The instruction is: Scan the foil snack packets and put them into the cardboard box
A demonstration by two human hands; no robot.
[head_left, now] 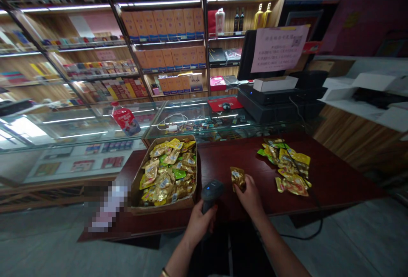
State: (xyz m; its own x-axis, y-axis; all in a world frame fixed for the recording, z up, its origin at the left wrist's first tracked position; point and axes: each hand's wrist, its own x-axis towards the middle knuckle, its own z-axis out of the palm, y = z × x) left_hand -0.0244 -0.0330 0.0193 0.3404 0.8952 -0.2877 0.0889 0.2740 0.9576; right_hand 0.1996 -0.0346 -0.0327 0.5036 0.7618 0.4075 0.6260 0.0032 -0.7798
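Observation:
My left hand (201, 221) is wrapped round the handle of a dark barcode scanner (212, 189), which shows a small blue light on its head. To the right of the scanner, my right hand (250, 196) pinches a gold snack packet (237, 177) just above the dark red table (219, 158). Left of the scanner stands an open cardboard box (135, 187) filled with gold, yellow and green snack packets (164, 183). Another loose pile of such packets (293, 164) lies on the right part of the table.
Behind the table runs a glass display counter (188, 109) with a red-labelled bottle (125, 118), a white charger cable (174, 126), a mouse (226, 106) and a monitor (247, 55). A black cable (318, 213) hangs over the table's front edge. A blurred-out patch (110, 207) covers something at left.

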